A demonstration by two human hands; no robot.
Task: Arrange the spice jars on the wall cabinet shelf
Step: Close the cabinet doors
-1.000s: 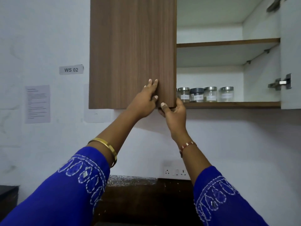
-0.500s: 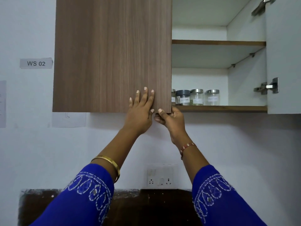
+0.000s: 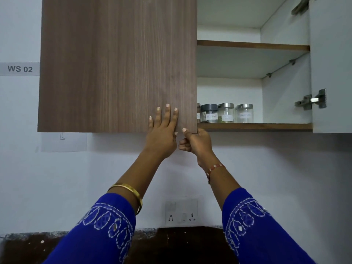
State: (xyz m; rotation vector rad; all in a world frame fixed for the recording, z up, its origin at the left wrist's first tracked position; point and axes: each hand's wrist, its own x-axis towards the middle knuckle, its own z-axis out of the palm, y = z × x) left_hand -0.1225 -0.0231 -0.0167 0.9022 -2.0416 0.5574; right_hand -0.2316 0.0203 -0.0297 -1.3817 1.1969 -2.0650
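L hand [image 3: 162, 136] lies flat on the closed wood door [image 3: 118, 63], fingers straight, slightly spread. R hand [image 3: 198, 142] grips the door's bottom corner, thumb on its face, fingers curled under. Spice jars [image 3: 226, 113] stand in a row on the lower shelf [image 3: 266, 126], R cabinet door [image 3: 331, 63] open.

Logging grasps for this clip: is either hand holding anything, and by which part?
The right hand grips the left cabinet door at its bottom right corner. The left hand lies flat against the door's face, holding nothing.
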